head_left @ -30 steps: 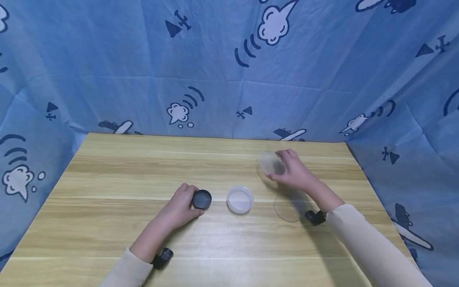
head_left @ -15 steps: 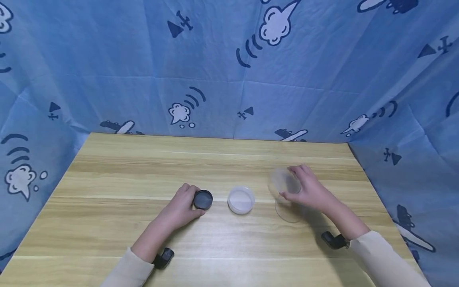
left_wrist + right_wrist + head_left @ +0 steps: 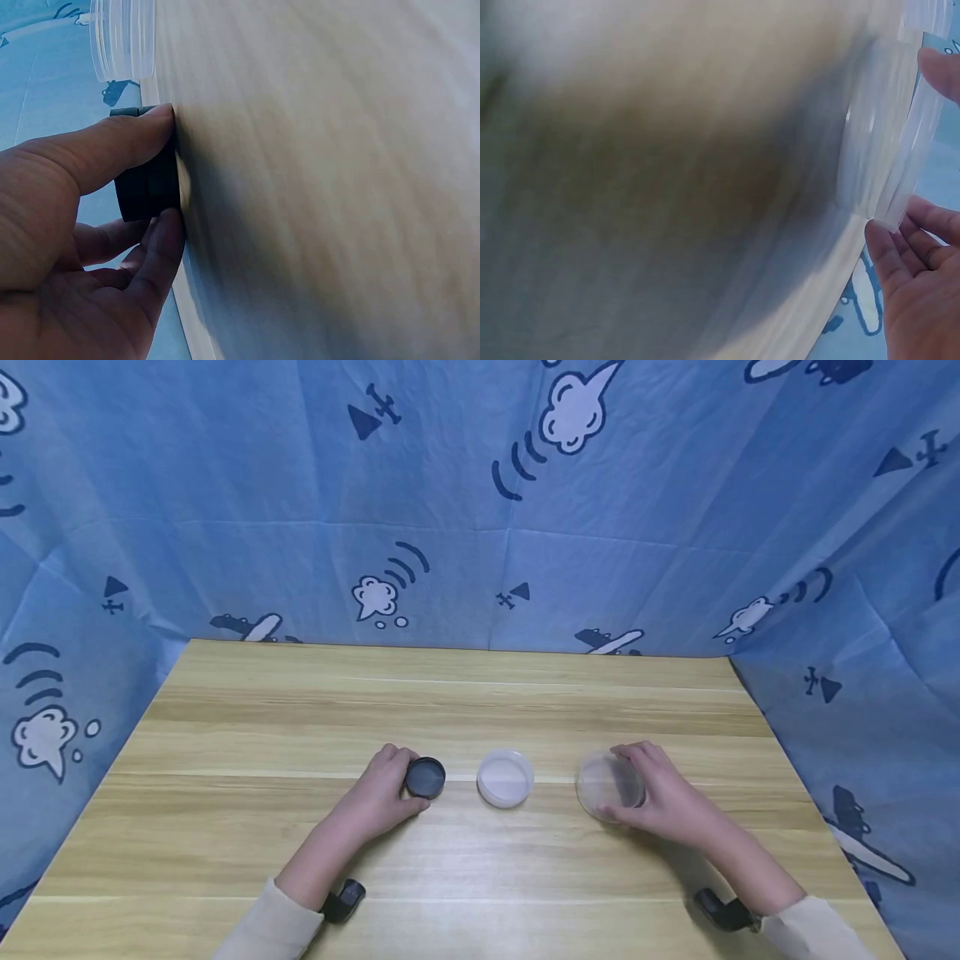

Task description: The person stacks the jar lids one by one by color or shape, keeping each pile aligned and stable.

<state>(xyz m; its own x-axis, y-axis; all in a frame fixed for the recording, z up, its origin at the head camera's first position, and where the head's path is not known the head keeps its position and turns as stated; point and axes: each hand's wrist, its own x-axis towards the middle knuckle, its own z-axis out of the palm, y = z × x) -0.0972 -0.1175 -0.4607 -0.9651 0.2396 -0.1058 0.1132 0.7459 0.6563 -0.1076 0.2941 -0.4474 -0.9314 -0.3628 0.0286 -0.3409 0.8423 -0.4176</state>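
Note:
My left hand [image 3: 377, 799] grips a small round black container [image 3: 425, 777] by its sides, thumb and fingers on opposite edges, as the left wrist view also shows. The black container [image 3: 148, 187] stands on the table. At the right, my right hand [image 3: 667, 799] pinches a clear round lid [image 3: 606, 779] by its rim. In the right wrist view this lid [image 3: 915, 154] is slightly tilted over a clear, shallow round dish [image 3: 864, 135] on the table; their lower edges meet or nearly meet.
Between the hands stands a smaller clear round container [image 3: 506, 779] with a whitish look. The wooden table [image 3: 360, 693] ends at a blue patterned cloth [image 3: 450, 485] at the back and sides. A small black camera sits on each wrist.
My right hand has brought the clear lid from behind the dish toward me and slightly right, down onto or just over the dish. The left hand and black container have stayed put.

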